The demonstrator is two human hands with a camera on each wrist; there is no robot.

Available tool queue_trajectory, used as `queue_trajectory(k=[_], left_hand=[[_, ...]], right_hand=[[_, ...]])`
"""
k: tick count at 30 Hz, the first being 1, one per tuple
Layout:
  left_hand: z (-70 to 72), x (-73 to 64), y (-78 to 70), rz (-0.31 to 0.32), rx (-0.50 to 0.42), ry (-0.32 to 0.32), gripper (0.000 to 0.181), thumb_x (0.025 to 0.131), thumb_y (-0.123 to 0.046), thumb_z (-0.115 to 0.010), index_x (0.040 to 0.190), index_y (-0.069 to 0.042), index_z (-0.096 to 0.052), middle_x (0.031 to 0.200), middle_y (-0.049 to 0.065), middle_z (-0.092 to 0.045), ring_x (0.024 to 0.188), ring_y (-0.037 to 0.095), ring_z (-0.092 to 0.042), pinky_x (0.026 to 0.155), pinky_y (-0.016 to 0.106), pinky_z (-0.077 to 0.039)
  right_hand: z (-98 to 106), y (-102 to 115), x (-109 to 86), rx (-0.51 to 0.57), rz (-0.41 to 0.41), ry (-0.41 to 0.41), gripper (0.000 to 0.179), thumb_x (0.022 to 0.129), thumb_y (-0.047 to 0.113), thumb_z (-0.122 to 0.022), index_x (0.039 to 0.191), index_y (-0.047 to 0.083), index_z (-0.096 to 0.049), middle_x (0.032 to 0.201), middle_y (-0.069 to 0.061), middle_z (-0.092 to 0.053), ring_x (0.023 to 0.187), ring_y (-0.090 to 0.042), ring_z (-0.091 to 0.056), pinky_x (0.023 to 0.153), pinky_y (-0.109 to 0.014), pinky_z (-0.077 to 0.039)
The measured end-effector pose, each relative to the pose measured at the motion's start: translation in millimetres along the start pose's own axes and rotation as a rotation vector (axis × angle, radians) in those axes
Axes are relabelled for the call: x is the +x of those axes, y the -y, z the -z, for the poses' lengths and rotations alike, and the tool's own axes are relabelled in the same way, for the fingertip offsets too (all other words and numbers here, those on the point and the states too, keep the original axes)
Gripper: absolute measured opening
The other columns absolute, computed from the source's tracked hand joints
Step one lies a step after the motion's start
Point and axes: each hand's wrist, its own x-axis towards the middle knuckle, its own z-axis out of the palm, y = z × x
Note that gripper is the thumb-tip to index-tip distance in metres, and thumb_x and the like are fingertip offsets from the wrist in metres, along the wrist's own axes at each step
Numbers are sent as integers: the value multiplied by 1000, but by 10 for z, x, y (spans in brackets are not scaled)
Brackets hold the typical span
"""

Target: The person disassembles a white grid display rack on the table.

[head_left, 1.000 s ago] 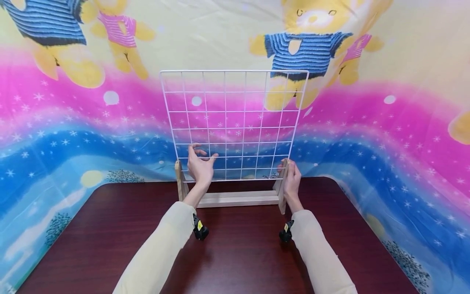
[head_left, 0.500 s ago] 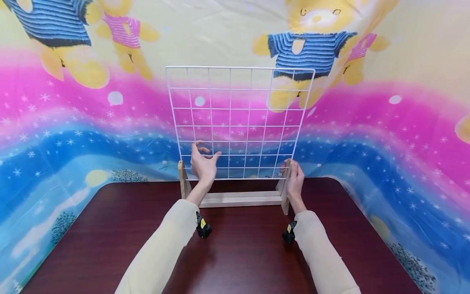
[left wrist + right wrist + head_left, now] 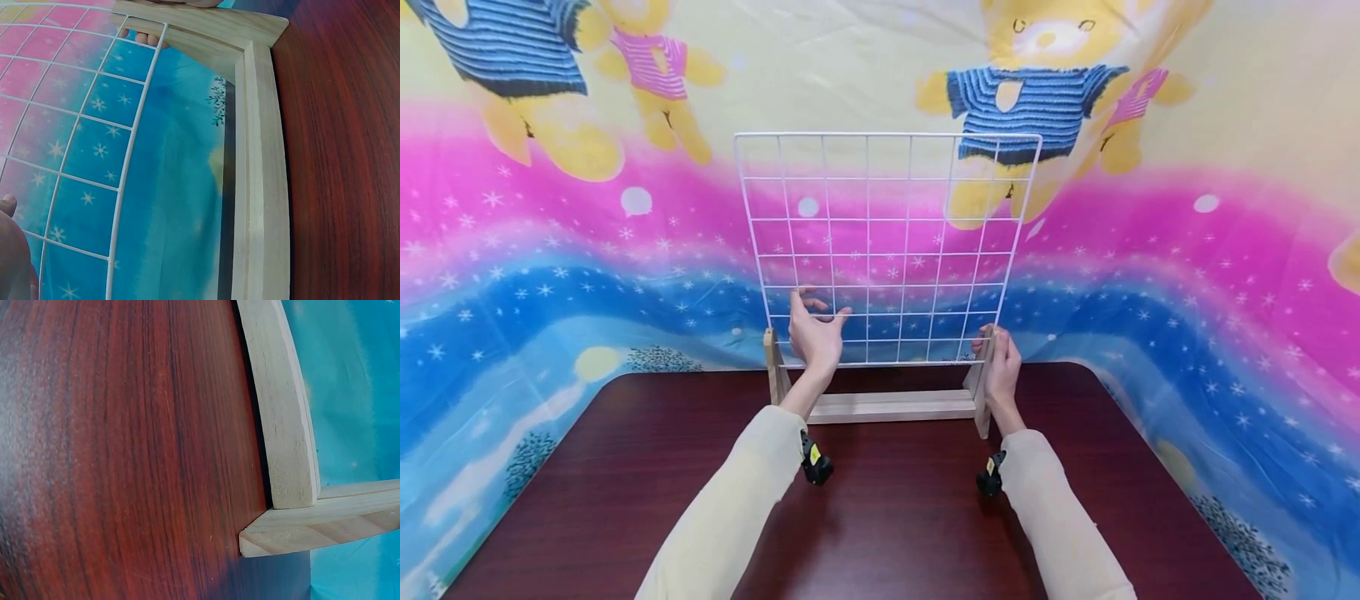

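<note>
White wire grid (image 3: 868, 220) stands between the 2 uprights (image 3: 981, 410) of the wooden stand (image 3: 887, 407), top edge slightly higher than 0.5 s ago: likely fine adjustment. Right hand (image 3: 1002, 367) grips the stand's right upright. Left hand (image 3: 817, 338), near the stand's left side, half-curled at grid; pinch unclear.

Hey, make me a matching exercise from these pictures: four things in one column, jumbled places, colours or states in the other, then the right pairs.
Column one
1. Wire grid
2. Left hand
3. Right hand
4. Table

Column two
A. Gripping the upper end of an upright of the wooden stand
B. Dark reddish brown
C. At the lower left of the wire mesh
D. White

Right pairs: 1-D, 2-C, 3-A, 4-B.
</note>
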Motion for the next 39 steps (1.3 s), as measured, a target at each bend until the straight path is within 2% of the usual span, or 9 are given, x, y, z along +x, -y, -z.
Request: queue_trajectory(k=[4,10,15,24,27,31,34,37,39], left_hand=[[0,0,-35,7,-4,6,55,74,-20,-86,118,-19,-53,90,-3,-57,77,10,-66,68,40,-44],[-11,1,-82,-2,-23,7,54,75,-20,-85,119,-20,-52,90,-2,-57,78,13,-66,69,40,-43],[-16,13,-99,-11,-30,1,54,76,-20,-84,119,-20,-52,90,-3,-55,80,19,-67,72,42,-42],[-19,45,-106,-8,-44,7,53,76,-20,-84,119,-20,-52,91,-1,-56,79,15,-66,65,41,-41],[-18,57,-113,-6,-42,6,53,76,-19,-84,119,-20,-52,91,0,-57,78,12,-66,67,41,-42],[-6,28,-117,1,-38,16,53,76,-20,-84,119,-20,-52,91,0,-57,78,11,-65,70,42,-43],[3,15,-123,-5,-40,20,53,76,-22,-84,119,-20,-52,91,1,-57,78,12,-64,71,42,-42],[6,44,-141,-19,-42,11,53,76,-22,-84,119,-19,-52,90,1,-56,78,11,-64,72,43,-42],[15,65,-152,-30,-47,2,54,76,-22,-84,119,-18,-52,89,1,-55,78,12,-64,73,44,-41]], right_hand=[[-6,31,-1,-14,-5,-9,40,106,10,-29,109,-21,-55,91,-49,-51,72,-19,-65,75,-46,-51],[3,51,8,-17,14,-7,41,106,11,-30,110,-23,-53,90,-50,-50,72,-15,-65,74,-41,-52],[11,34,10,2,24,-11,40,106,9,-30,109,-23,-53,89,-50,-49,72,-19,-65,72,-38,-53],[-3,1,25,26,20,-14,38,105,5,-28,107,-24,-53,87,-48,-50,75,-46,-58,71,-35,-53],[-3,2,23,16,21,-13,39,106,6,-28,108,-24,-53,88,-48,-50,77,-50,-56,72,-36,-53],[25,13,-22,-3,14,-12,40,106,9,-29,109,-23,-53,88,-49,-50,72,-31,-64,72,-36,-53],[40,19,-49,-8,10,-11,42,106,11,-30,111,-24,-53,89,-49,-50,73,-28,-64,73,-36,-53],[26,18,-38,-7,11,-12,42,106,12,-31,112,-23,-53,89,-47,-51,77,-40,-61,74,-36,-52],[6,3,-23,-1,16,-14,41,106,12,-31,111,-23,-53,88,-45,-52,77,-39,-61,74,-35,-52]])
